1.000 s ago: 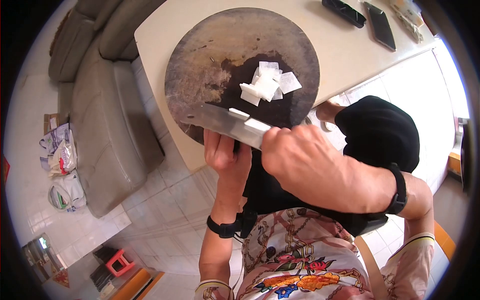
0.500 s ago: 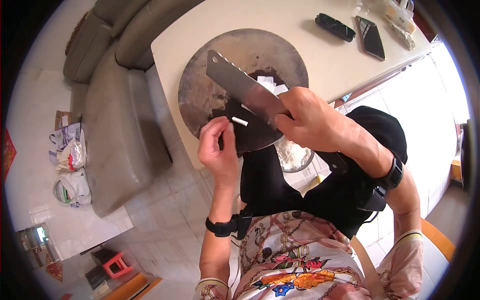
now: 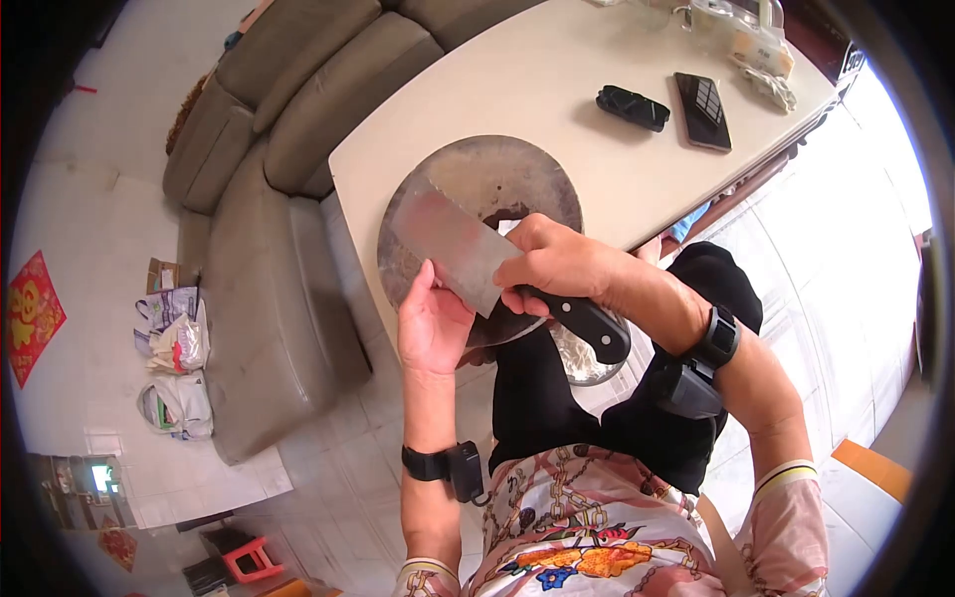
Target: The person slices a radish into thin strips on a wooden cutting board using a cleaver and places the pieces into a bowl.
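Note:
A wide-bladed cleaver [image 3: 453,244] is tilted flat over the round chopping board [image 3: 537,169]. My right hand [image 3: 557,261] grips it where the blade meets the black handle, and the handle's end sticks out below the hand. My left hand [image 3: 435,333] is at the blade's lower edge, palm up and thumb apart, with its other fingertips partly hidden behind the blade. Close to my right hand a bit of a white piece [image 3: 507,227] shows on the board. Below the board, a bowl of white shreds [image 3: 585,358] is partly covered by my right hand and the handle.
On the pale table [image 3: 477,90] lie a black case [image 3: 633,106] and a phone [image 3: 702,111]. Clear containers [image 3: 716,18] and a crumpled pale item [image 3: 768,88] are at the far right corner. A grey sofa [image 3: 264,298] stands left, with bags [image 3: 174,403] beyond it.
The cleaver has turned to show its broad face, and its handle has come into view. My left hand has moved up to the blade. The small white strip is out of sight. The view has shifted.

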The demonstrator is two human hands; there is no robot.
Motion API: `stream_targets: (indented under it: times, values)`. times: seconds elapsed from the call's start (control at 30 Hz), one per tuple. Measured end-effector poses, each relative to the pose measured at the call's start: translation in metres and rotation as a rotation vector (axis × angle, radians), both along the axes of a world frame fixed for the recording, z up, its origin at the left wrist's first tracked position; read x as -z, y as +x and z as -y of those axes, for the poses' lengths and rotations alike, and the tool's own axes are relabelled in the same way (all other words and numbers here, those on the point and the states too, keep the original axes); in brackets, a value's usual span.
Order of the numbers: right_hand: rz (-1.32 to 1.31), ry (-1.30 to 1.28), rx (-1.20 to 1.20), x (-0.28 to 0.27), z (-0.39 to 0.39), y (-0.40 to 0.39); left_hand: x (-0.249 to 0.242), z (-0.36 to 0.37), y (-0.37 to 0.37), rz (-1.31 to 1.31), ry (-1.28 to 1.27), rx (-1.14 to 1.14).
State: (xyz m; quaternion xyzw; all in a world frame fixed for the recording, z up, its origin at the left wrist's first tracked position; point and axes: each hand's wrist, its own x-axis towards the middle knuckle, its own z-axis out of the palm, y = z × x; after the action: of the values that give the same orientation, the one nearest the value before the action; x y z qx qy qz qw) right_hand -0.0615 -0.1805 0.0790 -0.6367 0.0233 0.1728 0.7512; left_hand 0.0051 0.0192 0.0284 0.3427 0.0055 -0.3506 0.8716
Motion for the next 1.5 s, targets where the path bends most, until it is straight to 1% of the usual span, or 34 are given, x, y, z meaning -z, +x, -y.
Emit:
stream_targets:
  times: [0.07, 0.13, 0.17, 0.23, 0.3, 0.33, 0.4, 0.47, 0.53, 0.57, 0.6, 0.67, 0.7, 0.77, 0.8, 0.87, 0.9, 0.93, 1.0, 1.07, 1.17, 1.23, 1.27, 1.33, 1.37, 1.43, 1.47, 1.5]
  values:
    - [-0.026, -0.017, 0.031, -0.005, 0.002, -0.002, 0.015, -0.010, 0.007, -0.016, 0.005, -0.019]
    - [0.068, -0.034, 0.130, -0.001, 0.005, -0.002, 0.025, -0.018, 0.011, -0.036, 0.012, -0.036]
    - [0.070, -0.031, 0.132, -0.001, 0.006, -0.002, 0.025, -0.019, 0.012, -0.053, 0.000, -0.062]
    - [0.006, -0.093, 0.325, 0.000, 0.009, -0.001, 0.025, -0.018, 0.012, -0.068, -0.012, -0.082]
    - [0.044, -0.088, 0.353, 0.012, 0.014, 0.004, 0.014, -0.005, 0.008, 0.174, 0.251, -0.114]
    - [0.079, -0.084, 0.378, 0.017, 0.016, 0.005, 0.008, 0.002, 0.006, 0.176, 0.251, -0.112]
    - [0.041, -0.061, 0.427, 0.011, 0.016, 0.003, -0.002, 0.015, 0.005, 0.394, 0.514, -0.137]
    - [0.017, -0.046, 0.422, 0.010, 0.017, -0.001, -0.001, 0.018, 0.010, 0.434, 0.536, -0.131]
    - [-0.007, -0.007, 0.419, 0.009, 0.017, -0.002, -0.001, 0.019, 0.014, 0.548, 0.566, -0.188]
    - [-0.029, 0.032, 0.416, 0.008, 0.017, -0.003, 0.004, 0.019, 0.015, 0.628, 0.625, -0.251]
    - [-0.031, 0.035, 0.418, 0.006, 0.018, -0.004, 0.007, 0.016, 0.017, 0.628, 0.627, -0.249]
    - [-0.006, 0.017, 0.415, 0.002, 0.020, -0.008, 0.012, 0.007, 0.017, 0.912, 0.936, -0.267]
    - [-0.010, 0.021, 0.418, 0.002, 0.022, -0.009, 0.013, 0.003, 0.015, 0.911, 0.939, -0.262]
    - [0.024, -0.022, 0.421, 0.002, 0.025, -0.010, 0.013, -0.006, 0.004, 1.014, 1.176, -0.221]
    - [0.019, -0.018, 0.424, 0.000, 0.027, -0.013, 0.013, -0.009, -0.003, 1.013, 1.180, -0.214]
    - [0.027, -0.170, 0.349, -0.005, 0.028, -0.018, 0.013, -0.014, -0.017, 1.270, 1.304, -0.121]
    - [0.021, -0.165, 0.345, -0.001, 0.026, -0.020, 0.021, -0.015, -0.019, 1.405, 1.251, -0.169]
    - [0.056, -0.172, 0.336, 0.003, 0.025, -0.021, 0.022, -0.016, -0.020, 1.401, 1.256, -0.166]
    - [0.085, -0.179, 0.322, 0.006, 0.023, -0.025, 0.022, -0.014, -0.020, 1.605, 1.300, -0.129]
    - [0.094, -0.224, 0.241, 0.006, 0.022, -0.028, 0.020, -0.012, -0.017, 1.588, 1.293, -0.122]
    - [0.066, -0.282, 0.179, 0.004, 0.022, -0.031, 0.015, -0.010, -0.017, 1.617, 1.358, -0.059]
    - [0.085, -0.301, 0.157, 0.004, 0.020, -0.033, 0.014, -0.010, -0.019, 1.480, 1.433, -0.028]
    - [0.106, -0.320, 0.140, 0.004, 0.019, -0.033, 0.012, -0.007, -0.022, 1.477, 1.436, -0.029]
    - [0.083, -0.322, 0.123, 0.003, 0.015, -0.034, 0.010, -0.001, -0.030, 1.196, 1.480, -0.149]
    - [0.063, -0.326, 0.107, 0.002, 0.014, -0.035, 0.012, -0.001, -0.030, 1.193, 1.482, -0.147]
    - [0.110, -0.354, 0.060, 0.011, 0.011, -0.035, 0.018, -0.001, -0.027, 0.987, 1.345, -0.193]
    - [0.159, -0.382, 0.015, 0.015, 0.009, -0.035, 0.018, -0.002, -0.027, 0.985, 1.346, -0.192]
    - [0.135, -0.397, 0.000, 0.019, 0.008, -0.035, 0.018, -0.004, -0.026, 0.911, 1.313, -0.162]
